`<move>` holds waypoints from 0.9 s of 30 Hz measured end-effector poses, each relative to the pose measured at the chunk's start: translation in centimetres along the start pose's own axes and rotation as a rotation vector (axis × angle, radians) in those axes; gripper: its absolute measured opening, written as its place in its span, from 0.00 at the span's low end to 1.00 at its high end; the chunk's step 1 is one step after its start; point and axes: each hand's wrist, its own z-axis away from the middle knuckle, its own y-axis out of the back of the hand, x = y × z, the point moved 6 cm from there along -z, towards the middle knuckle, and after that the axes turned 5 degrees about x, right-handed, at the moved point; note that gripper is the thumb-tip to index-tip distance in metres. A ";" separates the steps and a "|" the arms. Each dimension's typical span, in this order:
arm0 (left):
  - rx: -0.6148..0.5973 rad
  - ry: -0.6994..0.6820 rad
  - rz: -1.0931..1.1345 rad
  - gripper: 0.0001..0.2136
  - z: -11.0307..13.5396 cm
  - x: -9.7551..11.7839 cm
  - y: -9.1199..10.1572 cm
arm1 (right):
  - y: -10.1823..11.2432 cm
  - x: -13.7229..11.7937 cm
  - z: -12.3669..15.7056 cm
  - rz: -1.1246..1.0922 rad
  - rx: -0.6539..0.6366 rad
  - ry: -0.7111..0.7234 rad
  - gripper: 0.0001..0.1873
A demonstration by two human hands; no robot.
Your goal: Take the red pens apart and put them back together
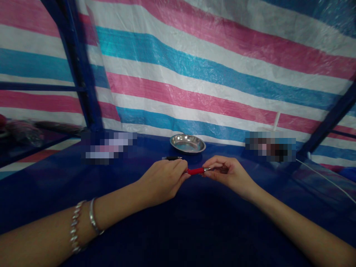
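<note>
A red pen (196,171) with a silver tip is held level just above the blue surface. My left hand (165,180) is closed around its left end and hides that end. On the other side, the thumb and fingers of my right hand (229,172) pinch the silver tip. Just beyond my left hand lies a black pen (172,158), partly covered by the hand. A shallow round metal dish (187,144) stands behind both hands, with nothing to be made out inside it.
The dark blue tabletop (133,148) runs back to a striped plastic sheet (194,85). Blurred-out items sit at the left and right back. Blue metal posts (80,66) rise at both sides. A thin white cord (325,178) trails along the right.
</note>
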 end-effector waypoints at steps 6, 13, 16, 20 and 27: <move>-0.011 -0.005 0.002 0.07 -0.1 0.1 0.0 | -0.1 -0.1 0.1 -0.027 -0.009 -0.009 0.08; 0.010 -0.036 -0.025 0.08 -0.1 0.2 0.0 | -0.3 -0.3 0.1 0.044 -0.043 -0.006 0.07; 0.012 -0.039 -0.020 0.08 0.0 0.2 0.0 | -0.4 -0.4 0.1 0.105 -0.069 0.018 0.09; 0.013 -0.042 -0.018 0.09 0.0 0.3 0.0 | -0.5 -0.4 0.1 0.134 -0.095 0.029 0.15; 0.028 -0.055 -0.049 0.09 0.0 0.4 0.2 | -0.9 -0.6 0.3 0.133 -0.144 0.028 0.15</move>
